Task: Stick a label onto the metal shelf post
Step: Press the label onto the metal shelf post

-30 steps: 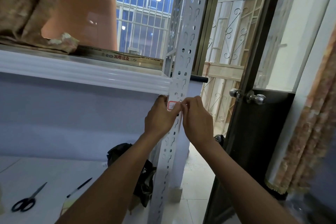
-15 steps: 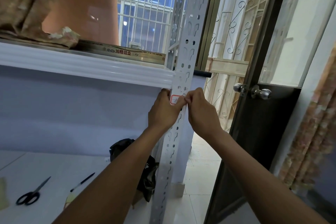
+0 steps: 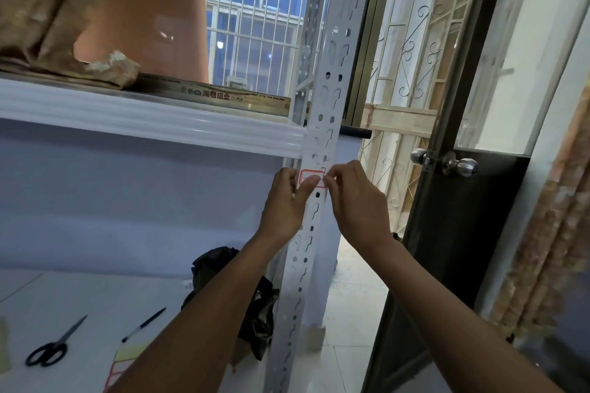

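1. Since half a second ago your left thumb has slid further right across the label (image 3: 312, 178), so more of its red border shows at top left; both hands sit at about the same height on the post as before.
2. Label: white with a red outline, lying on the front face of the white perforated metal shelf post (image 3: 332, 80), just below the white shelf edge (image 3: 153, 120).
3. Your left hand (image 3: 285, 201): thumb pressed flat on the label, other fingers wrapped around the post's left side. This grip holds the post itself.
4. Your right hand (image 3: 354, 198): thumb and forefinger pinched narrow at the label's right edge. Whether that grip holds backing paper or the label itself cannot be told.
5. Lower shelf: scissors (image 3: 52, 346), a pen (image 3: 143, 324) and a sheet of red-bordered labels (image 3: 119, 364) lie well apart from the post; a black bag (image 3: 255, 313) sits beside it.
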